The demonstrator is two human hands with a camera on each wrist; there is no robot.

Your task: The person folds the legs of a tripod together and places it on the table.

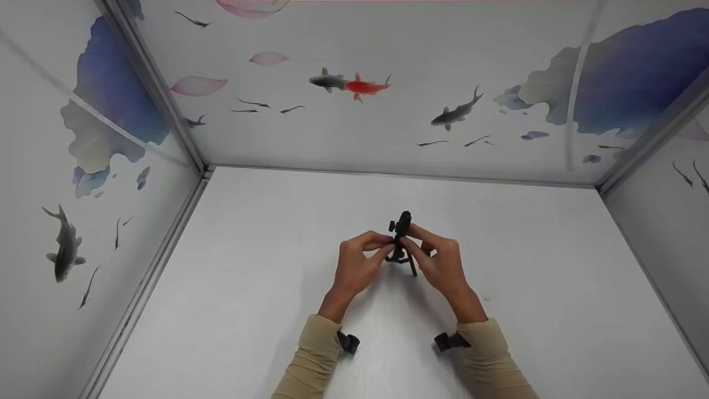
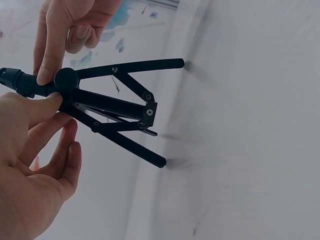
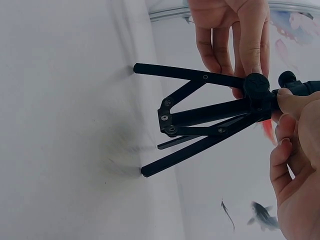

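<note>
A small black mini tripod (image 1: 406,220) is between my two hands, upright, with its legs spread and their feet at the white tabletop. Both wrist views show its hinged legs, the struts (image 2: 132,86) and the centre tube (image 3: 210,112). My left hand (image 1: 356,265) pinches it near the round knob (image 3: 256,86) at the leg joint, thumb against fingers. On the other side my right hand (image 1: 441,265) pinches the neck just above that joint between thumb and fingers. The tripod's head reaches above the fingertips, and a small knob (image 1: 392,226) sticks out at its left.
Under the tripod lies a white table (image 1: 249,277). White panels printed with fish and blue patches (image 1: 637,72) enclose it at the back and both sides, with metal edge strips (image 1: 160,252) along the joints. Black wrist cameras (image 1: 349,342) sit at both sleeve cuffs.
</note>
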